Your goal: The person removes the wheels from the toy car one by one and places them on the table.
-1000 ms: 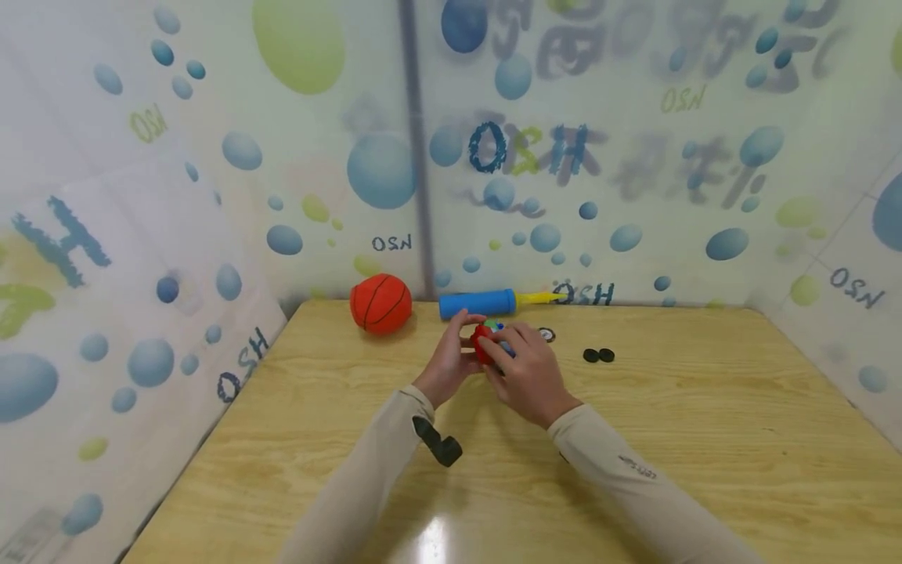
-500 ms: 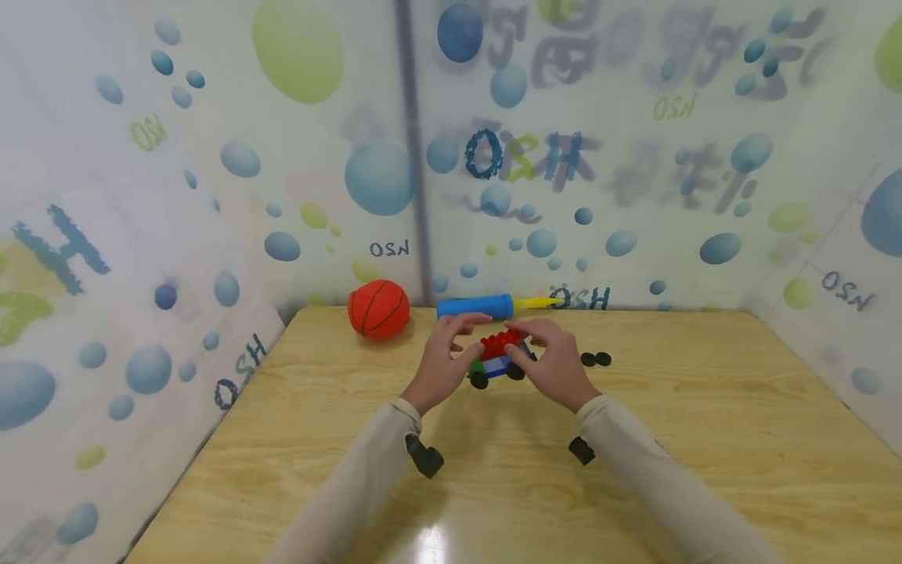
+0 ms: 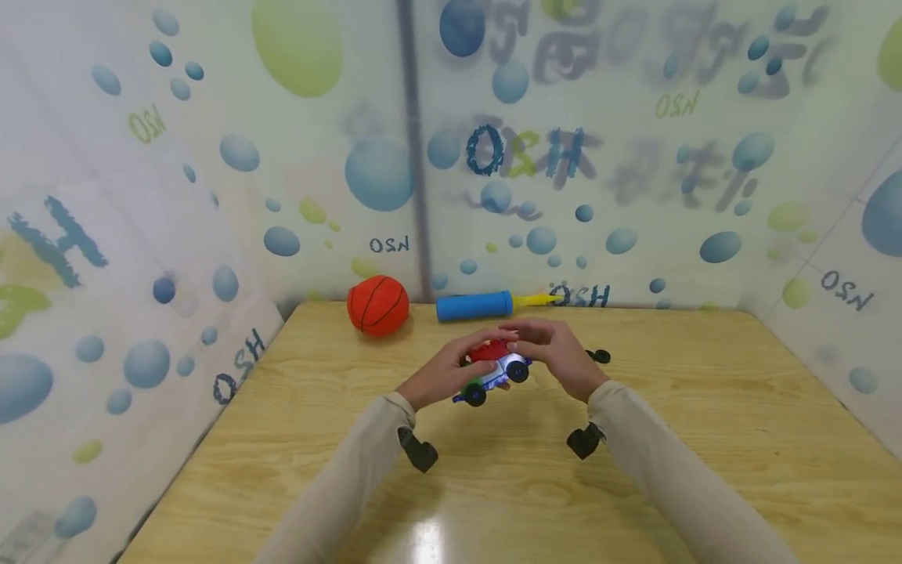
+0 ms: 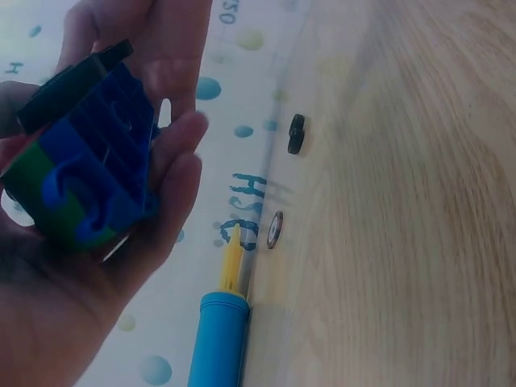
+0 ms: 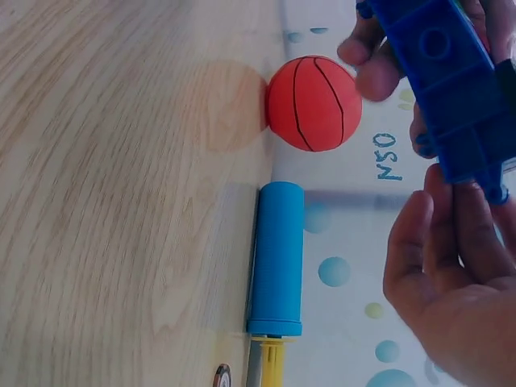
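Observation:
A toy car of building bricks (image 3: 489, 350) is held above the table between both hands, tilted with its right end higher. It has a red studded top, green and blue bricks and black wheels. My left hand (image 3: 444, 372) grips its left part, thumb on the near side and fingers behind. My right hand (image 3: 564, 360) holds the right end, thumb near the red top and fingers reaching over it. In the right wrist view the blue underside (image 5: 455, 93) faces the camera above my right hand (image 5: 451, 302). The left wrist view shows my left hand (image 4: 48, 298) around the car.
A red toy basketball (image 3: 378, 305) and a blue hand pump (image 3: 474, 305) with a yellow end lie along the back wall. Two small black wheels (image 3: 601, 356) lie to the right, partly behind my right hand. A small round disc (image 4: 275, 230) lies near the pump's tip.
The car has turned from upright among the fingers to level, then tilted, its wheels now facing me. My left thumb has moved onto its near side; my right hand has shifted right.

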`<state>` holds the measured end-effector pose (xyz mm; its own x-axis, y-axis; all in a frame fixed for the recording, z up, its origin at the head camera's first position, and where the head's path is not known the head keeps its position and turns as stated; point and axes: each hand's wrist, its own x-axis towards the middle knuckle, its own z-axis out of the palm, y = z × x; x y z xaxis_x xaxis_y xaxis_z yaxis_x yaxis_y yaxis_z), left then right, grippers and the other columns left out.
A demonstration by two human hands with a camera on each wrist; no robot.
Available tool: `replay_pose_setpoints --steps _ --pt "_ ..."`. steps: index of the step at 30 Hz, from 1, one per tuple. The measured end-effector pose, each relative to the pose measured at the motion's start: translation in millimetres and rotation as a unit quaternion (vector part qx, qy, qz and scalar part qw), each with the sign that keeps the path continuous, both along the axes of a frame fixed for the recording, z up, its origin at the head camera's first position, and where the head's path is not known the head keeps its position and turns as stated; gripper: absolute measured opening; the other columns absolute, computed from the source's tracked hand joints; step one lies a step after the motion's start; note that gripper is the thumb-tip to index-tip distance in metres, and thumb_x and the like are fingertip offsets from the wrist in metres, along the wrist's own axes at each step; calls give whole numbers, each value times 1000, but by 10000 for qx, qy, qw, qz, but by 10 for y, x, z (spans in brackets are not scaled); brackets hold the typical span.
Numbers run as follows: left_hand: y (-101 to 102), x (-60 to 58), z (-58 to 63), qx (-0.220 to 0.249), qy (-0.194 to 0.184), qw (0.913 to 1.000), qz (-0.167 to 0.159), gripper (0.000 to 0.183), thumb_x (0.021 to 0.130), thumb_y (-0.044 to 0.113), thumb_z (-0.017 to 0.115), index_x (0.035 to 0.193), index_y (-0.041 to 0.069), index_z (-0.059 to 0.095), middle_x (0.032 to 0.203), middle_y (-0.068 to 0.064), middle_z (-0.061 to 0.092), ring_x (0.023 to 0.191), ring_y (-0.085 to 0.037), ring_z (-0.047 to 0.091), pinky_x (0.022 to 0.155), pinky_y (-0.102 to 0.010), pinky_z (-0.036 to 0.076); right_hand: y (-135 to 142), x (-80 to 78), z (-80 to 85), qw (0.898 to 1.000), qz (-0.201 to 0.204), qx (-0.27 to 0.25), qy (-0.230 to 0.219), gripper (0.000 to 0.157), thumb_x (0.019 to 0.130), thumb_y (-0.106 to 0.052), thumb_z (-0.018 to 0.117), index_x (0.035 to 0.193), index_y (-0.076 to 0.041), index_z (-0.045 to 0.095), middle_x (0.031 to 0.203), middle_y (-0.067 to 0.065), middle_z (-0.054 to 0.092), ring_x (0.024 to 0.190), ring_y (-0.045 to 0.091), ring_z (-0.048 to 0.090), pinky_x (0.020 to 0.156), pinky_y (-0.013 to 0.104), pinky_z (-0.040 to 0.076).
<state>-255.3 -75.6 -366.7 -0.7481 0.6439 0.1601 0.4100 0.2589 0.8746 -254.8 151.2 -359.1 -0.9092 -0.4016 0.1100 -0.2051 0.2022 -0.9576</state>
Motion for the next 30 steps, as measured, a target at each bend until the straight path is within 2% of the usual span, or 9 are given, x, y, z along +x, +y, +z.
replay_pose_setpoints --steps 4,7,9,11,16,19,23,27,30 --pt "-20 2 -20 116 -349 9993 -88 44 105 21 52 148 29 47 144 -6 55 114 -22 62 98 -38 53 5 11 -24 10000 58 0 -16 43 100 -28 62 138 -9 59 137 15 64 121 25 65 109 51 47" --pt "-28 4 -26 415 -671 9968 -101 44 105 18 51 148 26 47 142 -11 56 111 -25 69 100 -40 55 7 26 -34 9999 52 83 64 43 100 -30 61 138 -9 59 138 14 64 123 28 63 109 51 48" --pt "-27 2 -37 758 -848 9935 -79 43 105 14 49 147 23 48 141 -14 58 106 -32 72 98 -42 57 11 42 -40 9994 -39 231 264 43 101 -33 60 138 -12 60 139 12 63 125 30 62 107 52 49" --pt "-29 0 -47 1029 -897 9906 119 42 105 12 49 145 22 50 134 -17 61 100 -33 75 96 -42 57 9 75 -38 9967 -318 414 615 42 101 -34 60 138 -15 60 137 10 64 122 29 62 104 51 51" --pt "-19 -7 -45 1424 -756 9859 454 42 101 12 56 142 19 51 126 -24 65 95 -38 75 91 -43 59 -15 184 -6 9770 -1171 608 1676 32 99 -24 65 129 -14 65 103 9 66 88 19 62 83 35 56" --pt "-19 -7 -36 1666 -991 9804 339 42 101 10 56 142 18 48 130 -27 62 96 -44 74 85 -47 61 -52 212 -4 9716 -1164 589 1972 28 95 -19 70 123 -12 68 88 8 64 71 15 59 68 27 54" --pt "-2 -4 -28 1633 -1024 9805 392 41 102 10 55 141 20 46 135 -23 58 100 -35 74 88 -46 60 -92 226 -31 9742 -897 552 1995 25 94 -18 71 118 -12 70 83 10 69 64 10 61 62 26 55" --pt "31 -9 -34 1361 -662 9867 596 43 100 11 56 141 22 47 135 -18 58 105 -24 68 94 -42 58 -111 246 -45 9806 -761 330 1777 25 93 -15 71 118 -11 70 81 17 68 62 15 65 63 30 58" --pt "51 -15 -54 1248 -477 9887 682 44 98 13 60 140 20 48 134 -17 59 104 -24 65 90 -40 58 -125 255 -45 9861 -600 187 1536 27 93 -13 71 120 -10 68 79 22 67 61 18 66 63 32 59"
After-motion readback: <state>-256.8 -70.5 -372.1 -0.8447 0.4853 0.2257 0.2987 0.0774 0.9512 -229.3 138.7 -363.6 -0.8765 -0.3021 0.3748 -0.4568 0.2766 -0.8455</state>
